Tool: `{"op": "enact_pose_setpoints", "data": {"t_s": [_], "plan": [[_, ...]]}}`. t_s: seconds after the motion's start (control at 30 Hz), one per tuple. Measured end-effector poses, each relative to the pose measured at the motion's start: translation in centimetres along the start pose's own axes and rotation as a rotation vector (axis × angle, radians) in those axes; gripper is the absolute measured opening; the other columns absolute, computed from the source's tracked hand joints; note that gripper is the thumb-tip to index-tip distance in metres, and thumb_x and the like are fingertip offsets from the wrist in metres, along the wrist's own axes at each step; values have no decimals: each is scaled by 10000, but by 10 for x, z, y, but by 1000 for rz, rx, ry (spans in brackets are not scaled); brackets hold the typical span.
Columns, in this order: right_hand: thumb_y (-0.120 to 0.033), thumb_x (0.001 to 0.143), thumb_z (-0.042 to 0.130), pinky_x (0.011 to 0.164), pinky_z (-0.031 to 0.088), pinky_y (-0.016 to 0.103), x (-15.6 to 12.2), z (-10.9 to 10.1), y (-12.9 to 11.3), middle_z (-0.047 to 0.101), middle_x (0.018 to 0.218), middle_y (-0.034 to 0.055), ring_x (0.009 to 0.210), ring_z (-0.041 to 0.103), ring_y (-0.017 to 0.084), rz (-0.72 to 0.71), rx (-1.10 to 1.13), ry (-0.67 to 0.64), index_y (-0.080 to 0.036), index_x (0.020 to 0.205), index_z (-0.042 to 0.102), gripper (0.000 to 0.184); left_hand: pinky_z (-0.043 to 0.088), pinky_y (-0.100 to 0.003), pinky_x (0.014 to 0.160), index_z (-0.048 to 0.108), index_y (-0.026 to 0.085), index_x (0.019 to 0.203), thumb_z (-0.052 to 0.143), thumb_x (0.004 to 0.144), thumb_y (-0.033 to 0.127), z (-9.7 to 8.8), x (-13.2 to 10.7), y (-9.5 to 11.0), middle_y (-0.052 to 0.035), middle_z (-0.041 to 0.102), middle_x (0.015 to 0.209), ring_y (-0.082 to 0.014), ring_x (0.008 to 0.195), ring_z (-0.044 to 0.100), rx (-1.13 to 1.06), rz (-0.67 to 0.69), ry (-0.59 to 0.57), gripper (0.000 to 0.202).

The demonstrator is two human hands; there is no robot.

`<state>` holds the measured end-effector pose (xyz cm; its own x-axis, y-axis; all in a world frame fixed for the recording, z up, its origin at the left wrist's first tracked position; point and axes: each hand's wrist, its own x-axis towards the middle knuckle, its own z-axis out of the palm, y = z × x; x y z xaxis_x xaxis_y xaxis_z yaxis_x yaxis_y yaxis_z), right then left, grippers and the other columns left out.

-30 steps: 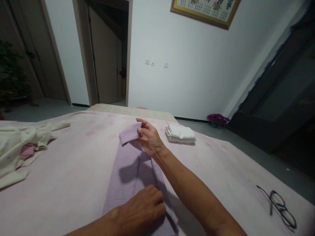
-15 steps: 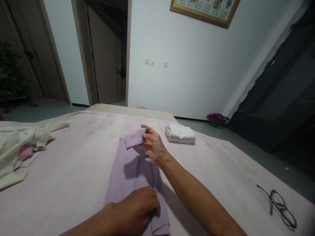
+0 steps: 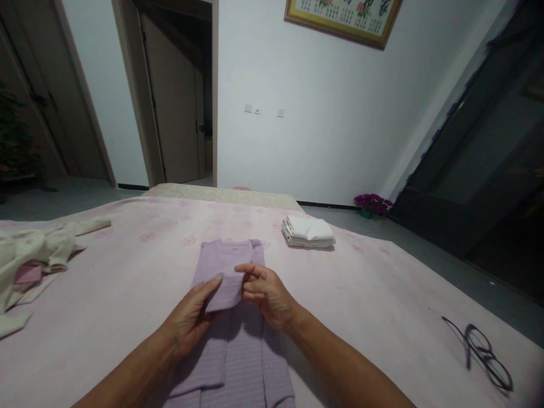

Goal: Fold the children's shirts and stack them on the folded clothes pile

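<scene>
A lilac ribbed garment (image 3: pixel 229 351) lies lengthwise on the pink bedspread (image 3: pixel 127 283) in front of me. Its far end is folded back toward me. My left hand (image 3: pixel 191 317) pinches the left corner of that folded flap between thumb and fingers. On the flap's right corner my right hand (image 3: pixel 266 292) is closed in the same way. Both hands sit close together over the middle of the garment.
A small stack of folded white cloth (image 3: pixel 309 231) lies beyond my right hand. A heap of cream and pink clothes (image 3: pixel 29 258) is at the left edge. Dark-rimmed glasses (image 3: pixel 482 351) rest at the right, near the bed's edge. Doors and a wall stand behind.
My right hand has drawn the garment's far end back toward me, folding it over. My left hand left the near part of the garment and took hold of the flap.
</scene>
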<state>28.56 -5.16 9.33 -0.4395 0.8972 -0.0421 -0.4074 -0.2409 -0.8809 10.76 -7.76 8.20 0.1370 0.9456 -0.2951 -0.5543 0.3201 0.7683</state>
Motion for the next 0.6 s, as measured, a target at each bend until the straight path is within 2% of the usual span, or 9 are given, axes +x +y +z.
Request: {"op": "enact_pose_setpoints", "data": {"t_s": [0.07,0.13,0.2,0.23,0.3,0.33,0.43,0.53,0.6], "plan": [[-179,678,732,673,518,245,2,-16,0,672,852,7,713,647,124,80,-144,-55,-180,1111,648,441,553,-269,664,692,84,1115,798,786,249,6,-6,1,-138,773,1008,-195,751,719,59,18,39,383],[-222,767,646,662,535,274,12,-38,-1,679,865,5,702,668,141,48,-372,-2,-200,1148,601,384,544,-268,635,688,87,1145,804,782,271,11,-13,2,-136,779,995,-195,718,717,94,20,11,423],[-218,849,535,662,529,272,29,-62,-6,681,908,9,706,662,136,-106,-695,114,-217,1159,596,316,545,-271,641,671,102,1200,815,773,295,15,-20,2,-140,775,1045,-205,745,726,112,18,-22,490],[-189,873,500,728,535,285,38,-72,-9,681,957,18,782,665,141,-225,-884,160,-226,1195,601,339,548,-275,651,664,107,1216,821,767,304,17,-22,2,-143,771,1072,-211,761,729,119,16,-32,514],[-128,879,484,867,517,317,58,-89,-18,679,1065,44,960,654,169,-386,-1246,199,-238,1317,570,459,559,-290,684,659,106,1222,827,760,318,19,-25,1,-151,763,1109,-222,784,735,132,6,-53,535],[-107,874,494,912,501,325,68,-94,-24,668,1128,59,1030,639,182,-422,-1403,196,-241,1386,530,531,562,-296,702,662,103,1215,828,757,320,19,-26,1,-153,762,1112,-223,787,736,136,2,-61,533],[-115,892,515,926,485,332,94,-98,-39,626,1279,88,1097,631,213,-353,-1792,118,-282,1502,431,638,564,-304,746,666,99,1203,820,764,320,20,-26,-1,-151,765,1095,-226,809,737,151,-12,-76,516],[-203,931,525,910,476,330,116,-94,-44,671,1242,64,1101,645,236,-205,-1972,28,-327,1321,627,422,562,-314,752,672,99,1193,802,783,342,19,-27,-5,-152,770,1063,-242,838,739,170,-35,-94,494],[-238,937,528,906,469,334,127,-93,-40,710,1167,67,1104,648,249,-161,-1982,50,-303,1157,717,297,565,-335,777,680,107,1183,799,781,347,19,-27,-11,-155,771,1053,-263,874,741,166,-61,-123,484]]}}
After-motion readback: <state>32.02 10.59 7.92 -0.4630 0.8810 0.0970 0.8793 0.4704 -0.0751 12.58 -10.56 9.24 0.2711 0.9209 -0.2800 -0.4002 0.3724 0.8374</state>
